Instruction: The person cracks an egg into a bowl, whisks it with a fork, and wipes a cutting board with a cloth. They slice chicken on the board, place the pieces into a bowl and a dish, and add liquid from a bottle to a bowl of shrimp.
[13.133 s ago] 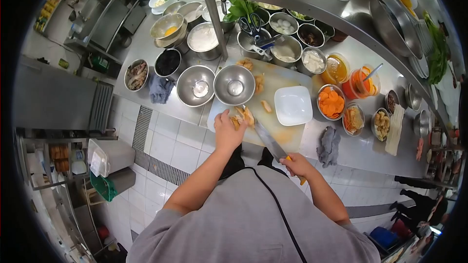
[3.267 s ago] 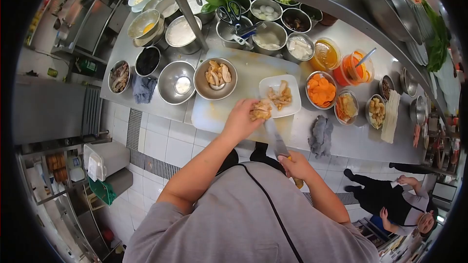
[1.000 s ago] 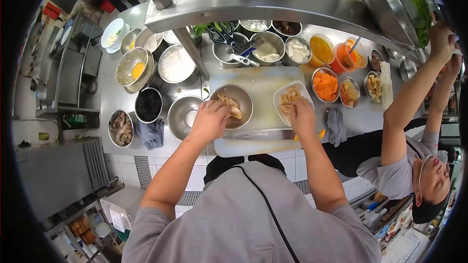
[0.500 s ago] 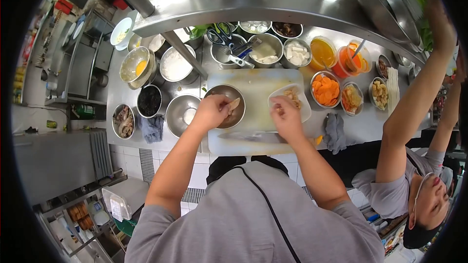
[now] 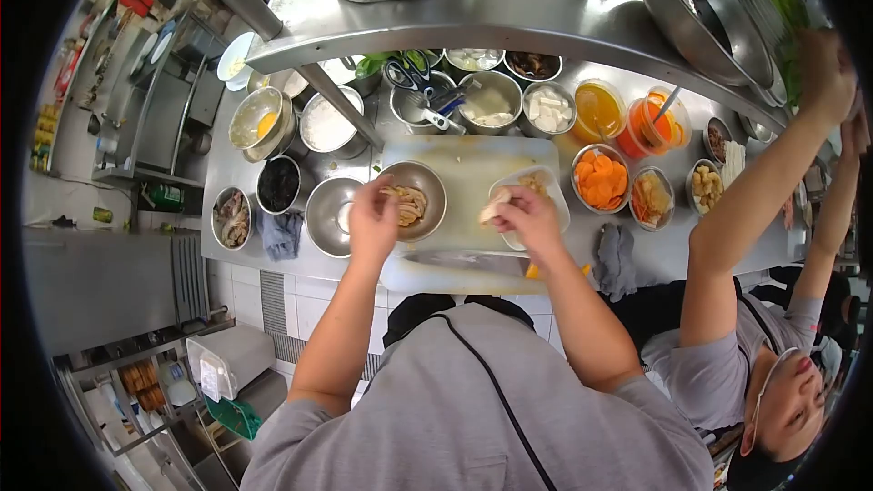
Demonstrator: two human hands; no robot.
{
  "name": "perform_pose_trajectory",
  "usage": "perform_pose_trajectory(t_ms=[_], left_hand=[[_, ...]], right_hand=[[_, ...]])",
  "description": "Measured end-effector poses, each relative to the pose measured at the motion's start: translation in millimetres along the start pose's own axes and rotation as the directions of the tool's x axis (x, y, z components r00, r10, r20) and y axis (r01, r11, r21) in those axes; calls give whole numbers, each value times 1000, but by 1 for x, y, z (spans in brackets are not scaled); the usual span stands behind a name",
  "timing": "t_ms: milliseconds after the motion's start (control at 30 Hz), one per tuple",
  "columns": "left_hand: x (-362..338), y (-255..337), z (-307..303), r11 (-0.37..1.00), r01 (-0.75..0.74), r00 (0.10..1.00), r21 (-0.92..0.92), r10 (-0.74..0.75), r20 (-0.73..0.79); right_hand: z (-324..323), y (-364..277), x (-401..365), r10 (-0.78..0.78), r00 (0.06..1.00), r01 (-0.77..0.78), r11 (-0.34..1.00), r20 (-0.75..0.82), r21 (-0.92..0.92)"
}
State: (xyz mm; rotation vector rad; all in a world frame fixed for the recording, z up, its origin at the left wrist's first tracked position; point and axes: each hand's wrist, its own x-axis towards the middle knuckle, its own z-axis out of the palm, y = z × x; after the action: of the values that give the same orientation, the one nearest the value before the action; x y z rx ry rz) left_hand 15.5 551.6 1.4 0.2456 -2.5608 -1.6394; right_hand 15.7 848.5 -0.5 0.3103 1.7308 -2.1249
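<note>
My left hand point(image 5: 374, 221) is at the left rim of a steel bowl point(image 5: 438, 200) that holds pale brown strips point(image 5: 409, 205). Its fingers are slightly apart, with nothing visible between them. Over a white tray point(image 5: 551, 184), my right hand point(image 5: 525, 216) pinches a pale piece of food point(image 5: 494, 206). More light brown bits lie at the tray's far side. Bowl and tray both stand on a whitish cutting board point(image 5: 468, 159). Near the board's front edge lies a knife point(image 5: 473, 262), partly hidden by my right wrist.
Steel bowls surround the board, among them sliced carrots point(image 5: 600, 180), white cubes point(image 5: 549, 110) and dark food point(image 5: 279, 184). Scissors point(image 5: 409, 71) stand in a container behind. A metal shelf point(image 5: 509, 36) crosses overhead. At the right, a co-worker's arm point(image 5: 755, 191) reaches up. A grey cloth point(image 5: 616, 259) lies right.
My left hand has let go of its piece and moved left to the bowl's rim. My right hand now holds a pale piece above the tray. The co-worker's arms have shifted.
</note>
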Motion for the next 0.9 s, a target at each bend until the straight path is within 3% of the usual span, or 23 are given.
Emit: perform_pose_trajectory(t_ms=[33,67,100,133,167,200,233,267,300,367,400,467,600,667,700,800,833,900], left_hand=[[-4,-3,-7,961,-112,942,252,183,-280],[-9,-9,-14,960,-108,940,258,183,-287],[-14,-16,-21,947,6,960,321,84,-267],[-17,-22,-24,917,118,967,382,-19,-255],[-18,-25,-24,915,124,964,383,-20,-265],[-20,-29,-24,895,163,980,415,-97,-176],[-21,-33,-23,871,197,980,449,-176,-88],[-20,-43,-19,897,167,983,409,-120,-138],[-19,-43,-18,895,173,982,411,-123,-145],[-15,-40,-16,907,169,980,385,-114,-162],[-14,-39,-16,906,175,979,386,-117,-169],[-13,-37,-20,946,254,967,200,-251,-38],[-17,-45,-38,936,229,973,269,-231,-25],[-23,-46,-48,947,319,948,31,-319,-14],[-22,-49,-54,947,319,948,29,-318,-31],[-22,-59,-86,895,349,937,-279,-342,73],[-22,-57,-105,901,326,943,-285,-333,27],[-27,-43,-144,797,403,900,-450,-434,38]], right_hand=[[-15,-2,-1,9,997,-14,997,-73,-77],[-26,-6,-8,-211,951,90,888,-225,-451],[-38,-8,-16,-458,846,99,637,-272,-765],[-59,0,-19,-590,770,69,454,-242,-888],[-77,11,-18,-707,685,13,252,-175,-968],[-84,17,-19,-706,688,24,251,-167,-968],[-89,25,-20,-609,745,-34,370,-270,-928],[-95,32,-18,-493,790,-104,476,-364,-873],[-107,49,-11,-492,794,-98,476,-357,-874],[-119,71,2,-325,899,23,705,-294,-709],[-117,70,3,-323,902,26,704,-288,-709],[-109,62,4,-92,910,-155,829,-405,-537],[-101,63,11,-70,918,-114,896,-391,-429],[-99,65,12,-64,929,-107,896,-364,-432],[-95,64,15,-69,936,-94,897,-346,-432],[-73,58,12,-127,940,-6,921,-316,-390],[-65,57,14,-140,940,9,921,-311,-389],[-39,52,11,-142,942,19,927,-303,-375]])
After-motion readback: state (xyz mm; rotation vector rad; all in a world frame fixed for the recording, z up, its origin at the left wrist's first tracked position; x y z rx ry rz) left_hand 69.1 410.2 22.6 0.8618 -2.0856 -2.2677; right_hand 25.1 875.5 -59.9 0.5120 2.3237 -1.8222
